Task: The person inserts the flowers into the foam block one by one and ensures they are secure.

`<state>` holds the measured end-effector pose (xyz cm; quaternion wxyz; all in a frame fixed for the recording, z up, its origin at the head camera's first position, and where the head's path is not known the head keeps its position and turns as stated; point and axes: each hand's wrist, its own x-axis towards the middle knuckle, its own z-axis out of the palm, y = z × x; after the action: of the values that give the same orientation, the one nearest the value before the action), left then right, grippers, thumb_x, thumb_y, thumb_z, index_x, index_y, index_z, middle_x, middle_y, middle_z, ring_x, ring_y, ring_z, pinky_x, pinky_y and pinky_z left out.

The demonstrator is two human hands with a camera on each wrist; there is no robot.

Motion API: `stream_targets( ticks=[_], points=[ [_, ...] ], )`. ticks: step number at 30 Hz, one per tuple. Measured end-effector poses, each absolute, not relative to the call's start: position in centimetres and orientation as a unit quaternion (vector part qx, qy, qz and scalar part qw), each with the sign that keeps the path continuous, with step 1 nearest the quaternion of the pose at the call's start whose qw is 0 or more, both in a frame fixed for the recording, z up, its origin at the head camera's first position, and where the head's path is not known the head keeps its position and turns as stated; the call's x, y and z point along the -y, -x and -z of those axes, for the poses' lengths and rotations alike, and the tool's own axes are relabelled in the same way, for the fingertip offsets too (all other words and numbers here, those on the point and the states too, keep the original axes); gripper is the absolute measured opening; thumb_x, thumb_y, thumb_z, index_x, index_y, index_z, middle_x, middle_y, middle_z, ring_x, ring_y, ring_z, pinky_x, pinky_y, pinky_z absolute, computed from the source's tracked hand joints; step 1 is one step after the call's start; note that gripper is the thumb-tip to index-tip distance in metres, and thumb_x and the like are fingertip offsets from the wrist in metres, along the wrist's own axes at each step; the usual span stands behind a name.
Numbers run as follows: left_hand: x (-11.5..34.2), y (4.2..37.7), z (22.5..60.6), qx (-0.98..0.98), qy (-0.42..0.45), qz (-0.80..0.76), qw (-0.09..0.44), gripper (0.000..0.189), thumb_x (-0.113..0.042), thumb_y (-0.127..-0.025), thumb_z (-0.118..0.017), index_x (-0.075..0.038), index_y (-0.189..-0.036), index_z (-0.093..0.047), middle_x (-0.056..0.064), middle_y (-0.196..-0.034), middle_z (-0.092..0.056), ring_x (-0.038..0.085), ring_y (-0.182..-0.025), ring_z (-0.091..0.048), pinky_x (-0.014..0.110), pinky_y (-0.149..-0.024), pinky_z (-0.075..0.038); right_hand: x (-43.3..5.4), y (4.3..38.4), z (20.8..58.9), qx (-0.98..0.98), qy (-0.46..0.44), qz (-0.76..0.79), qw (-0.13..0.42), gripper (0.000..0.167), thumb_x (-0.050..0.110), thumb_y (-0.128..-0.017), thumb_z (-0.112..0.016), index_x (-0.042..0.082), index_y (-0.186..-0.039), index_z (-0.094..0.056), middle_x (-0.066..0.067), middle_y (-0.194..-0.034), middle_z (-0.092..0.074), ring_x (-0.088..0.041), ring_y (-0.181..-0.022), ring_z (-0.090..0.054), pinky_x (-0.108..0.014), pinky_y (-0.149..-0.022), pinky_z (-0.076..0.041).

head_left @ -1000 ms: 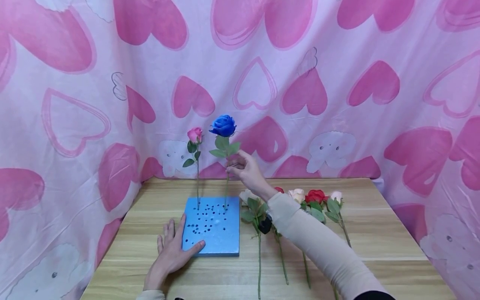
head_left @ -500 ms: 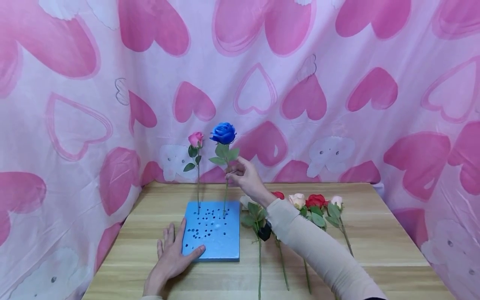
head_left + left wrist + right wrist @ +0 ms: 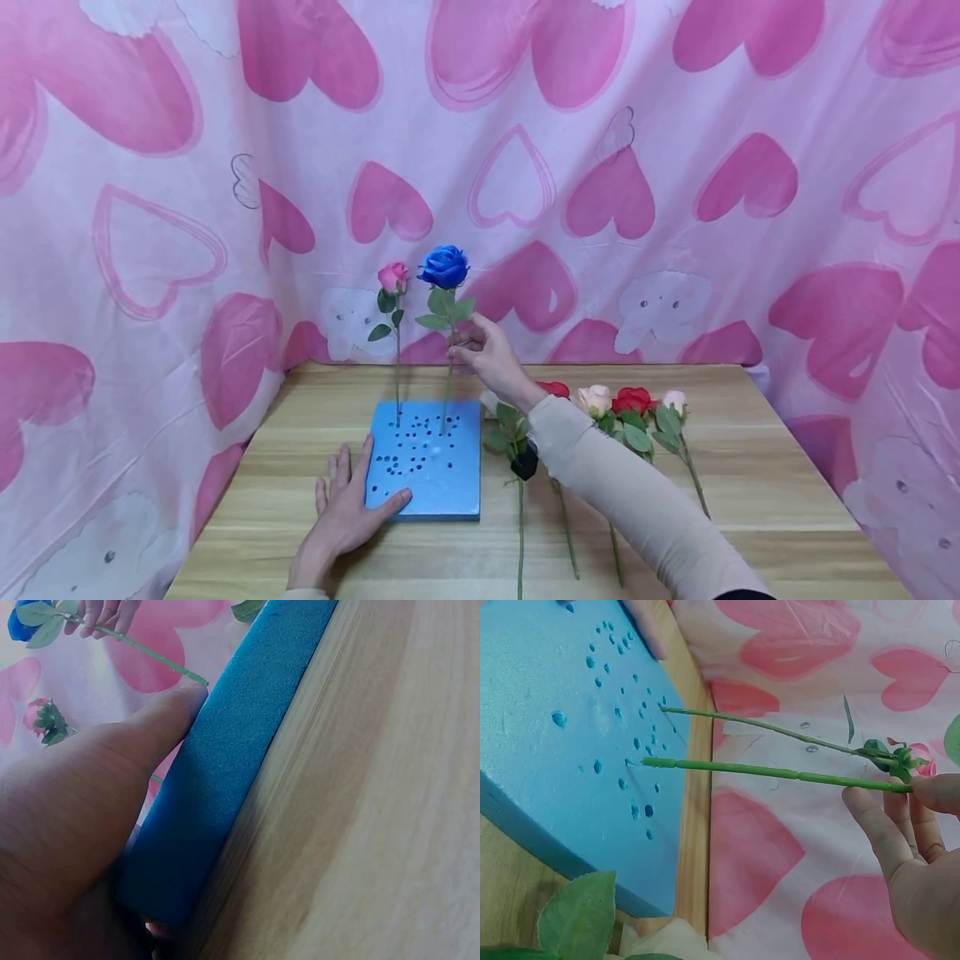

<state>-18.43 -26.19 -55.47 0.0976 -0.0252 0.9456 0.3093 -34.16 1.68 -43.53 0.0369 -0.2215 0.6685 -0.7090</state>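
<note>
My right hand (image 3: pixel 491 354) pinches the green stem of a blue rose (image 3: pixel 444 267) just below its leaves. The rose stands nearly upright over the back right of a blue foam block (image 3: pixel 427 492) full of small holes. In the right wrist view the stem's lower end (image 3: pixel 646 761) is close to the block's surface; whether it touches cannot be told. My left hand (image 3: pixel 341 508) rests at the block's left front corner, thumb on top and fingers along the side. A pink rose (image 3: pixel 393 277) stands upright in the block, left of the blue one.
Right of the block, several roses lie on the wooden table (image 3: pixel 300 417): a red rose (image 3: pixel 632 400), a cream rose (image 3: pixel 595 400), a pale pink rose (image 3: pixel 674 402) and others partly under my right sleeve (image 3: pixel 622 483). A heart-patterned curtain (image 3: pixel 510 192) hangs behind.
My right hand has shifted the blue rose slightly left and a little lower over the block. The left hand keeps its place on the block. The head view has tilted slightly.
</note>
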Motion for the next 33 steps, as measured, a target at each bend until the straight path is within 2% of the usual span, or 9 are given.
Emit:
stream_targets(
  ticks=[4, 9, 15, 20, 33],
  points=[
    [26.2, 18.4, 55.5, -0.945, 0.025, -0.310, 0.096, 0.125, -0.078, -0.095, -0.070, -0.018, -0.181, -0.003, 0.035, -0.181, 0.014, 0.060, -0.165, 0.019, 0.079, -0.125, 0.021, -1.0, 34.4, 43.5, -0.670, 0.231, 0.705, 0.024, 0.061, -0.013, -0.102, -0.070, 0.015, -0.156, -0.061, -0.022, -0.118, -0.075, -0.027, -0.100, -0.079, -0.064, -0.095, -0.065],
    [26.3, 18.4, 55.5, -0.946, 0.024, -0.309, 0.095, 0.125, -0.078, -0.095, -0.070, -0.019, -0.181, -0.003, 0.035, -0.181, 0.015, 0.060, -0.165, 0.019, 0.079, -0.125, 0.021, -0.1, 34.6, 43.6, -0.672, 0.231, 0.703, 0.021, 0.058, -0.012, -0.102, -0.070, 0.013, -0.154, -0.061, -0.021, -0.121, -0.075, -0.027, -0.102, -0.079, -0.061, -0.096, -0.065],
    [26.3, 18.3, 55.5, -0.947, 0.023, -0.307, 0.094, 0.125, -0.078, -0.095, -0.070, -0.019, -0.181, -0.002, 0.034, -0.181, 0.016, 0.059, -0.165, 0.020, 0.078, -0.125, 0.021, 0.8, 34.5, 43.7, -0.657, 0.223, 0.720, 0.028, 0.050, -0.013, -0.103, -0.068, 0.009, -0.147, -0.062, -0.024, -0.119, -0.074, -0.024, -0.096, -0.077, -0.065, -0.096, -0.064],
    [26.2, 18.3, 55.5, -0.946, 0.025, -0.310, 0.092, 0.124, -0.079, -0.095, -0.070, -0.019, -0.181, -0.004, 0.034, -0.181, 0.014, 0.059, -0.165, 0.019, 0.078, -0.126, 0.020, 1.2, 34.6, 43.9, -0.653, 0.217, 0.725, 0.029, 0.051, -0.012, -0.103, -0.069, 0.011, -0.148, -0.062, -0.024, -0.119, -0.074, -0.023, -0.095, -0.077, -0.067, -0.097, -0.063],
    [26.2, 18.3, 55.4, -0.944, 0.028, -0.314, 0.092, 0.125, -0.078, -0.094, -0.071, -0.018, -0.181, -0.005, 0.034, -0.181, 0.014, 0.060, -0.165, 0.018, 0.078, -0.125, 0.021, 1.9, 35.2, 44.7, -0.650, 0.200, 0.732, 0.037, 0.056, -0.014, -0.102, -0.068, 0.014, -0.151, -0.062, -0.022, -0.121, -0.075, -0.026, -0.100, -0.077, -0.063, -0.099, -0.064]
  ],
)
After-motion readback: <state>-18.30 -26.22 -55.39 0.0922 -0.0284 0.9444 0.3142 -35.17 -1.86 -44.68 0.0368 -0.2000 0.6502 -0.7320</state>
